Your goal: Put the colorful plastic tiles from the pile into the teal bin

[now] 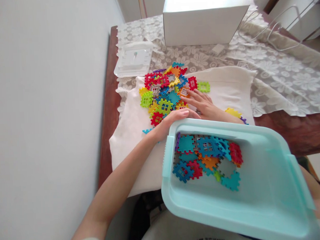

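A heap of colourful plastic interlocking tiles (165, 106), several with window cut-outs, lies on a white cloth (134, 149). My right hand (201, 103) is spread at the heap's right side, fingertips touching tiles. My left hand (174, 116) reaches to the near edge of the heap, just beyond the bin's far rim; its visible fingers are stretched out, the rest partly hidden. Close to my body, a light turquoise plastic bin (269, 196) is tilted towards the heap, with more tiles (207, 146) gathered at its far left end. My right forearm passes behind it.
A white box (195, 26) stands at the back on a lace tablecloth (274, 72). A clear plastic lid or tray (133, 59) lies back left. A white wall (48, 103) borders the wooden table (107, 136) on the left. A white cable (286, 49) loops at back right.
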Demonstrator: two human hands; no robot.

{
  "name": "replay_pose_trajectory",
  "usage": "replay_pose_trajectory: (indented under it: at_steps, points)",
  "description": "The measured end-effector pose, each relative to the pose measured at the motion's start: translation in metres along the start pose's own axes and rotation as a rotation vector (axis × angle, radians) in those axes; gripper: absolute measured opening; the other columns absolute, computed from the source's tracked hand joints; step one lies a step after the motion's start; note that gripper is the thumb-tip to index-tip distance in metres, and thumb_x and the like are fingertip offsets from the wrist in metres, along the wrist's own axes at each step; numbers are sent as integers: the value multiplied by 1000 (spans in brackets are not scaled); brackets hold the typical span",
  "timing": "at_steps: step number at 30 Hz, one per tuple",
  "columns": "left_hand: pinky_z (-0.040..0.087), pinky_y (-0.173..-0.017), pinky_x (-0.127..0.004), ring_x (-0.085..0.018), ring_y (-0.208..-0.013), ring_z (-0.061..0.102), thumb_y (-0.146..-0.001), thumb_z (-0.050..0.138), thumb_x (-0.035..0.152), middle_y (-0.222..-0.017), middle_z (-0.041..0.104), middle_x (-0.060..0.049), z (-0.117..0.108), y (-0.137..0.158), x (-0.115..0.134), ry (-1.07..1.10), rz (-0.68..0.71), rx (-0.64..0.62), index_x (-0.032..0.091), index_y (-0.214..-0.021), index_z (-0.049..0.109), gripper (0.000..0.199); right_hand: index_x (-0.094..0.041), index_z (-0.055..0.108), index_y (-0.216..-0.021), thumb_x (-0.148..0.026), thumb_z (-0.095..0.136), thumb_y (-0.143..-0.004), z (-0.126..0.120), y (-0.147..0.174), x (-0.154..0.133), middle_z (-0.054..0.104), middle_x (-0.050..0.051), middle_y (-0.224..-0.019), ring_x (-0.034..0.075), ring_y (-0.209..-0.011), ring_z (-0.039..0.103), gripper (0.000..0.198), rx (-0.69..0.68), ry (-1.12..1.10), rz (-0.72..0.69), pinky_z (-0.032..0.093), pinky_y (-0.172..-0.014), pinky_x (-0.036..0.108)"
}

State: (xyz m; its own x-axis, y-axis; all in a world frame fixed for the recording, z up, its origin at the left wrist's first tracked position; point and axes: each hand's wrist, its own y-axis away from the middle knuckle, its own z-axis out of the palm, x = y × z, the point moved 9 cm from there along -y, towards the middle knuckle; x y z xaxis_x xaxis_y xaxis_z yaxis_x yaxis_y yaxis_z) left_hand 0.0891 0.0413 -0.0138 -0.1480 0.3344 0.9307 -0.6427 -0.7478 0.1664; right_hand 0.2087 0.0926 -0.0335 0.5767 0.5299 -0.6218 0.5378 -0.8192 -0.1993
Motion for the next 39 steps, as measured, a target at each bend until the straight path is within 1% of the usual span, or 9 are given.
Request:
replay_pose_trajectory:
  at_steps: [5, 8, 11, 16, 21, 23, 27, 34, 39]
  points:
    - [49, -89, -37, -27, -96, 67, -91, 58, 59, -106, 78, -11, -1, 0, 0, -12, -5, 6, 15, -101, 79, 49, -33, 76, -129, -47, 69, -99, -6, -2, -10, 70, 9, -147, 34, -138, 63, 34, 20, -75, -65, 48, -120, 58]
    - [49, -89, -37, -27, -94, 66, -92, 58, 58, -102, 77, -10, 0, 0, -1, 11, -9, -2, 15, -102, 79, 49, -29, 79, -111, -41, 74, -94, -15, -5, -9, 80, 8, -120, 32, -114, 72, 21, 86, -153, 19, 56, -106, 53]
    - [49, -87, -36, -26, -94, 66, -93, 58, 57, -103, 76, -10, 0, 1, -1, 31, -2, -8, 15, -105, 80, 49, -28, 78, -104, -41, 75, -93, -18, -5, -2, 81, 4, -103, 26, -96, 73, 17, 126, -321, 130, 61, -92, 46]
    - [49, -86, -35, -25, -93, 65, -92, 59, 58, -108, 76, -10, 2, 2, 3, 7, 17, -7, 15, -102, 80, 48, -29, 78, -110, -43, 77, -93, -16, -4, 1, 80, 3, -106, 23, -94, 74, 23, 179, -520, 135, 64, -89, 41]
    - [49, -85, -36, -25, -91, 66, -92, 58, 60, -105, 77, -11, 1, 2, 2, -15, -11, 4, 15, -102, 79, 51, -34, 74, -137, -49, 76, -94, -8, -5, -10, 79, 6, -126, 29, -111, 74, 45, 24, -366, 40, 63, -95, 47]
    - [49, -87, -36, -27, -95, 66, -92, 58, 59, -105, 77, -11, 1, 1, 1, -15, -8, 1, 15, -102, 79, 50, -37, 76, -137, -51, 74, -96, -8, -5, -19, 77, 7, -130, 31, -118, 72, 44, -22, -298, -14, 60, -101, 49]
    - [50, -88, -37, -28, -99, 66, -92, 57, 60, -110, 77, -11, -1, 0, 1, -31, -5, -3, 16, -104, 79, 51, -42, 81, -127, -55, 74, -96, -6, -5, -29, 77, 5, -128, 30, -117, 72, 34, -132, -337, -64, 61, -101, 48]
    - [49, -82, -36, -25, -89, 66, -91, 57, 60, -106, 78, -11, -1, 0, -2, -5, -11, -7, 14, -104, 80, 52, -46, 77, -134, -53, 72, -98, -4, -3, -28, 75, 3, -132, 30, -121, 70, 37, -175, -401, -54, 59, -105, 49]
    - [49, -84, -36, -24, -90, 66, -92, 59, 57, -108, 78, -11, -1, 0, -3, 23, 0, -14, 13, -107, 80, 51, -43, 75, -139, -52, 73, -97, 1, -4, -19, 73, 6, -114, 28, -102, 69, 43, -138, -319, -36, 60, -88, 45]
